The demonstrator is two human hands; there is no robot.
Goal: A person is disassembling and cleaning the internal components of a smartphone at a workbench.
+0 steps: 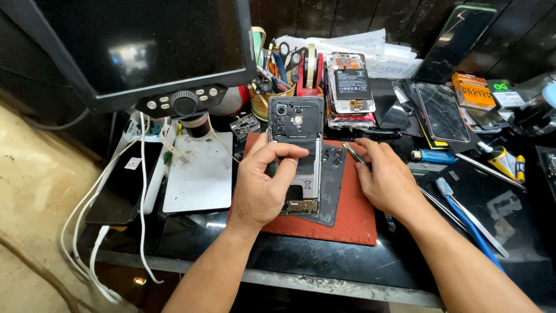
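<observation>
On the red mat (353,220), an opened phone (296,152) lies lengthwise, camera end pointing away. Left hand (260,185) fingers curl over its middle; right hand (387,179) pinches a metal tool (354,153). Its back cover (331,174) lies alongside, a microscope monitor (133,46) overhanging left.

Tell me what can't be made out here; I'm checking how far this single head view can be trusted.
- Middle of the opened black smartphone: covered by the left hand.
- Thin metal tool under the right hand: its lower end is hidden by the fingers.
- Dark monitor: cut off by the top edge.
- Cup of hand tools: too crowded to separate.
</observation>
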